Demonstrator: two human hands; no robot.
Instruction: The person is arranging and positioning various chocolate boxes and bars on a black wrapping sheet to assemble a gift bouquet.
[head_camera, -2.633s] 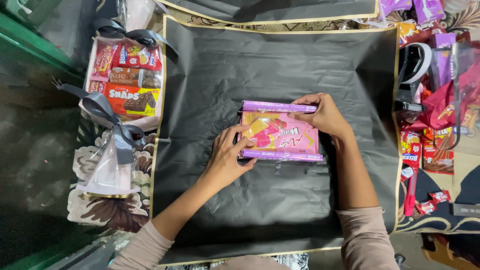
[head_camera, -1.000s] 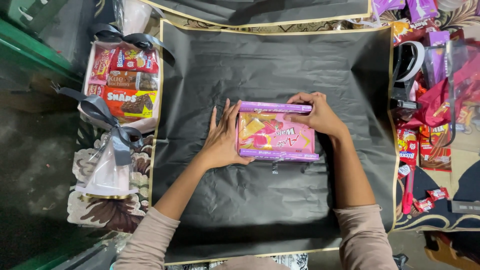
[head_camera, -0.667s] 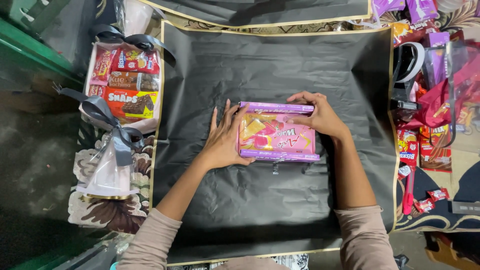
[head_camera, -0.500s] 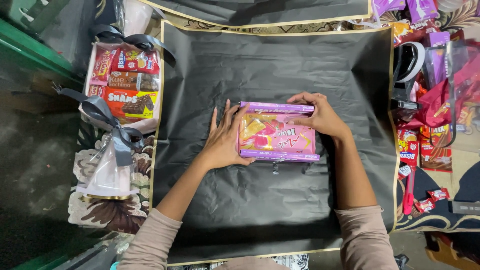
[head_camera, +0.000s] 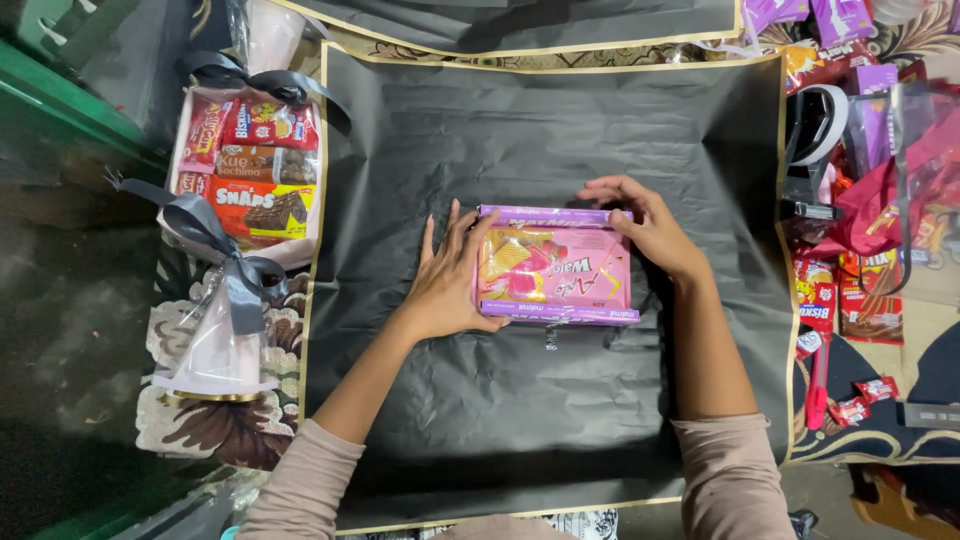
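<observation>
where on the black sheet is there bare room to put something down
Bare black sheet lies between the pink box and the far gold edge, and on the near side between the two forearms. The left hand and right hand flank the box. It is crowded right of the sheet with snack packets and left with the ribboned bundle.

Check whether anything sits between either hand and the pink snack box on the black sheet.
Nothing visible does. The left hand lies flat against the left end of the pink snack box, and the right hand grips its upper right corner. Both touch it directly; the black sheet around it is bare.
</observation>
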